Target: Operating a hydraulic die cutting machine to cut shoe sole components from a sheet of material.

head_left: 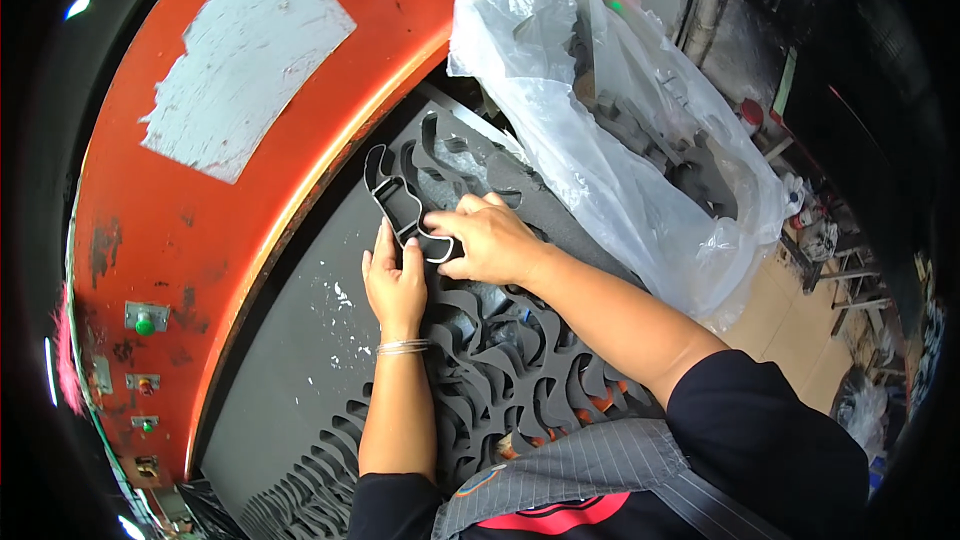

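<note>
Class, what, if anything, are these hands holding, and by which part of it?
A wavy cutting die: the left hand holds the lower part of its middle section; the right hand is at its curved lower-right end, its grip unclear.

The machine housing (pixel 220 240) stands to the left, push buttons (pixel 145 324) on its near part; just right of it lies the sheet (pixel 280 410); strips (pixel 500 350) lie along the sheet's near and right parts; the frame (pixel 387 192) is over the sheet's far part — left hand (pixel 394 285) at its near side, right hand (pixel 493 243) at its right; farther right lies the bag (pixel 540 90) — pieces (pixel 703 180) inside; floor (pixel 790 310) shows beside the bag's near end.
</note>
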Motion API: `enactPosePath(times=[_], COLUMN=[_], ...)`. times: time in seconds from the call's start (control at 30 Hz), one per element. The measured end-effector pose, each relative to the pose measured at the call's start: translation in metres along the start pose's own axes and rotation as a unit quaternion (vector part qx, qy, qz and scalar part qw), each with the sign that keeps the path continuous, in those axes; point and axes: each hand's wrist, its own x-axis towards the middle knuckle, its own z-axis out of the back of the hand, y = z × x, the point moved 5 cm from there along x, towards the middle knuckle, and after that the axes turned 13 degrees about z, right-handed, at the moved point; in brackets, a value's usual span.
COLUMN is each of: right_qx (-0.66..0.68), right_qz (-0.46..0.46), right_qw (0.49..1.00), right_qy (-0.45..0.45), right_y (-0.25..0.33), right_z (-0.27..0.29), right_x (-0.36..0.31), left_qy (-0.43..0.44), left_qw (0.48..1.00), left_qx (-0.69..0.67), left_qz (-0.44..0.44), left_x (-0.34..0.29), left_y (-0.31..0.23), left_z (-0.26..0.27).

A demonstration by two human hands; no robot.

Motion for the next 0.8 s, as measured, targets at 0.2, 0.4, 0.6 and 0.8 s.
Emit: enactPosePath(times=[0.2, 0.4, 0.6, 0.8], right_qx=[-0.015, -0.037, 0.120, 0.137], right_qz=[0.054, 0.043, 0.022, 0.025], right_qw=[0.998, 0.998, 0.993, 0.963], right_qy=[-0.020, 0.003, 0.009, -0.231], right_y=[-0.009, -0.005, 0.027, 0.126], right_z=[0.007, 0.005, 0.032, 0.113], right_x=[-0.006, 0.001, -0.001, -0.006], left_qy=[0.013, -0.035, 0.044, -0.191], left_qw=[0.998, 0.998, 0.984, 0.925], left_qx=[-0.051, 0.019, -0.171, -0.314], left_qz=[0.035, -0.055, 0.007, 0.093], left_x=[-0.009, -0.002, -0.014, -0.064], left_y=[-0.005, -0.013, 0.032, 0.164], left_z=[-0.009, -0.001, 0.036, 0.244])
